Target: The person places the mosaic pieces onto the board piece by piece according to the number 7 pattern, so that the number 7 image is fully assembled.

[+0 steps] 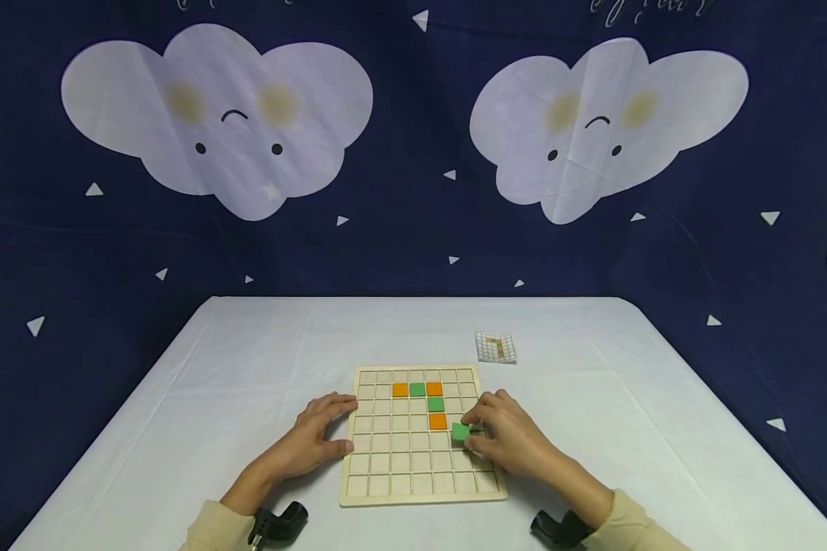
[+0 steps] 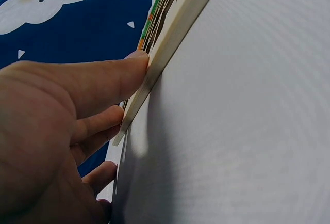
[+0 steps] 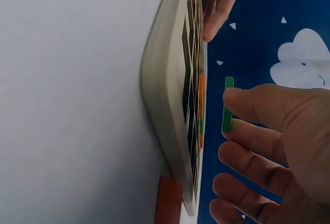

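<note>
A wooden grid board (image 1: 423,503) lies on the white table. Orange and green square tiles sit in its cells: a row with a green tile (image 1: 417,389) between two orange ones, then a green and an orange tile (image 1: 437,422) running down. My right hand (image 1: 513,436) pinches a green square tile (image 3: 228,105) between thumb and index finger, raised above the board's right half. My left hand (image 1: 310,436) touches the board's left edge with thumb and fingertips, fingers extended; the left wrist view shows the thumb (image 2: 113,82) against the rim.
A small printed card (image 1: 495,348) with a grid and coloured pattern lies beyond the board's far right corner. In the right wrist view an orange piece (image 3: 168,201) is beside the board's edge. A dark blue cloth (image 1: 413,260) with clouds hangs behind the table.
</note>
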Tool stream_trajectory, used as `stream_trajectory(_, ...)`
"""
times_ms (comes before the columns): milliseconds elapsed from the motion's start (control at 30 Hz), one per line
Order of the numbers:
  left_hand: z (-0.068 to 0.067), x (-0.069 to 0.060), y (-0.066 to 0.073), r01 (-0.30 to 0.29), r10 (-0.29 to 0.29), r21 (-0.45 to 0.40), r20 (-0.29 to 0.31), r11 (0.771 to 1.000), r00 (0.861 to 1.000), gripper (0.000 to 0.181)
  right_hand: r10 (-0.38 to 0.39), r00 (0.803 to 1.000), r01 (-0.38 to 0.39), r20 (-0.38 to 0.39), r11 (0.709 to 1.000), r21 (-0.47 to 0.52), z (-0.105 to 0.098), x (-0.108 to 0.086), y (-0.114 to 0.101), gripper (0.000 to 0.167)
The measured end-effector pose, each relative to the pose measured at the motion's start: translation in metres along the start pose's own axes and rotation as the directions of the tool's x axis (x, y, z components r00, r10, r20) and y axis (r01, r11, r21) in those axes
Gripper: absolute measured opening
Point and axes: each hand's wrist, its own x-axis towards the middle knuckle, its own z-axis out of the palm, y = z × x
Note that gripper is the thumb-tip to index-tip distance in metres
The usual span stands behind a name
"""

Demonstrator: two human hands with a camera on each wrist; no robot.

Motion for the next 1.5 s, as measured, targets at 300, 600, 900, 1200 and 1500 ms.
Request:
stream_trajectory(300,-0.001,-0.001,-0.001,-0.049,0.049,-0.003,0.004,0.999,0.999,0.061,-0.021,1.000,0.021,0.014,1.000,0.006,0.004,0.004,-0.007,0.022)
stream_trajectory(600,-0.001,-0.001,-0.001,-0.028,0.028,-0.007,0.011,1.000,1.000,0.062,-0.036,0.999,0.036,0.025,0.999,0.003,0.007,0.006,-0.010,0.022)
stream_trajectory(900,-0.001,-0.001,0.000,-0.026,0.026,-0.003,0.010,1.000,1.000,0.062,-0.053,0.999,0.053,0.011,0.998,-0.021,0.010,0.007,-0.012,0.023)
stream_trajectory(1200,-0.001,-0.002,0.000,-0.039,0.039,-0.005,0.008,0.999,0.999,0.061,-0.048,0.999,0.049,0.022,0.998,-0.033,0.014,0.010,-0.013,0.023)
stream_trajectory(1500,-0.001,-0.002,-0.001,-0.044,0.044,-0.004,0.012,0.999,0.999,0.061,-0.069,0.997,0.070,0.030,0.997,-0.044,0.016,0.013,-0.015,0.022)
